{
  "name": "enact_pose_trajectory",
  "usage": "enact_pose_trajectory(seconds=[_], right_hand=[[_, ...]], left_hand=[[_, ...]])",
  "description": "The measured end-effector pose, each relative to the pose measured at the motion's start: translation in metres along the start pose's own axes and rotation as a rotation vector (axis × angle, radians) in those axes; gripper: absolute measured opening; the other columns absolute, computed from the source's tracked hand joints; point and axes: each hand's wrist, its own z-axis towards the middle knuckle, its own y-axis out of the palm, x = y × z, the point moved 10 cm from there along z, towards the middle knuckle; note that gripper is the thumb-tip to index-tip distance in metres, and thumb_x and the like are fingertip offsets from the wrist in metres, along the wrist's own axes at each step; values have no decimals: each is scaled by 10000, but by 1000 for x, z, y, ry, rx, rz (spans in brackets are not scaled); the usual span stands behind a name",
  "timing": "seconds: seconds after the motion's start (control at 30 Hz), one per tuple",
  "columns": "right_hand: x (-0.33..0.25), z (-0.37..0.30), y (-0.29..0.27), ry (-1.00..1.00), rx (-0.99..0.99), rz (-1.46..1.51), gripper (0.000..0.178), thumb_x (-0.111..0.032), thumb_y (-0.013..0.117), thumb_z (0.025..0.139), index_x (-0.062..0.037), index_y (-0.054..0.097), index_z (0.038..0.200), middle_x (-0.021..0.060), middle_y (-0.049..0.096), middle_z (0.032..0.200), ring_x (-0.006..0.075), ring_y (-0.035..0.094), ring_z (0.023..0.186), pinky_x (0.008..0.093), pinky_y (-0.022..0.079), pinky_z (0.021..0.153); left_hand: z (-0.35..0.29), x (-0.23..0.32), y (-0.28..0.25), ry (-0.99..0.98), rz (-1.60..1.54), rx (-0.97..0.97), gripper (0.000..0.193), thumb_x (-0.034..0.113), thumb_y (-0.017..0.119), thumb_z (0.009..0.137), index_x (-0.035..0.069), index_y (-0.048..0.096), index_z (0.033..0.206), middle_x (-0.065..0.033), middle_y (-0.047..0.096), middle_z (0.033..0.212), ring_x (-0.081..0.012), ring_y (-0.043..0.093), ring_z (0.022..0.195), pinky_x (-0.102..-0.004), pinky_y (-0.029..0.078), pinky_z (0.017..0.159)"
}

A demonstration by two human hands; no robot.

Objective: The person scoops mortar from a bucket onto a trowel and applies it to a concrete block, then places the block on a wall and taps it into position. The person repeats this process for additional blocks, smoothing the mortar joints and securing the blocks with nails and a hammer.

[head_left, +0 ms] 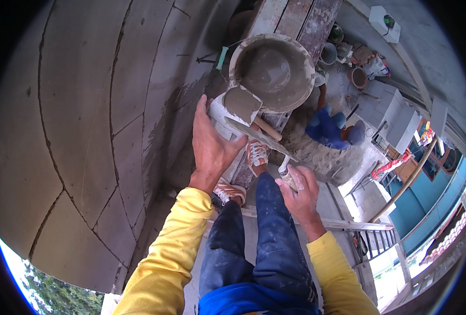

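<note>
Right hand gripping trowel, mortar bucket

Block: white, left, grey mortar on top | Trowel: grey blade pointing far left, pale smeared handle near right

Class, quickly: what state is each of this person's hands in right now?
Left hand: holding a white slab that bears grey mortar.
Right hand: closed, holding a trowel.

Mortar in bucket on planks, wall left, another person right.
</note>
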Motion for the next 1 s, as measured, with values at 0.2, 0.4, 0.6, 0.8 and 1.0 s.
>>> enact_pose_trajectory(seconds=[0.2,0.4,0.6,0.8,1.0], right_hand=[[67,24,27,181,72,-50,446,-197,846,915,-43,697,1306,146,674,1123,351,681,1013,444,564,851],[98,55,63,105,-22,-143,418,-212,824,922,-61,705,1293,136,670,1105,360,674,1030,446,554,873],[117,-3,43,166,-49,-223,412,-213,809,931,-61,705,1300,126,665,1123,352,669,1024,448,549,880],[115,50,37,189,-100,-110,422,-235,782,972,-41,693,1336,144,661,1111,375,671,1007,463,544,854],[73,66,33,105,-231,-44,430,-228,793,965,-33,699,1336,143,666,1088,354,681,1002,448,552,829]], left_hand=[[3,3,-5,-23,-10,16,1215,236,1009,669,-17,287,1613,-281,544,1498,-409,556,1404,-456,439,1207],[5,-7,-9,20,-33,24,1216,250,1006,676,-23,282,1615,-283,544,1501,-399,548,1412,-456,414,1225],[1,-23,-14,-31,-72,26,1217,250,1004,677,-25,280,1616,-281,548,1505,-394,548,1413,-457,416,1223],[-1,-17,-8,31,-74,6,1206,218,1003,679,-21,284,1616,-270,552,1508,-389,551,1413,-453,420,1220],[0,-20,-10,17,-62,11,1214,215,1005,676,-19,277,1618,-260,554,1511,-388,552,1413,-448,415,1224]])
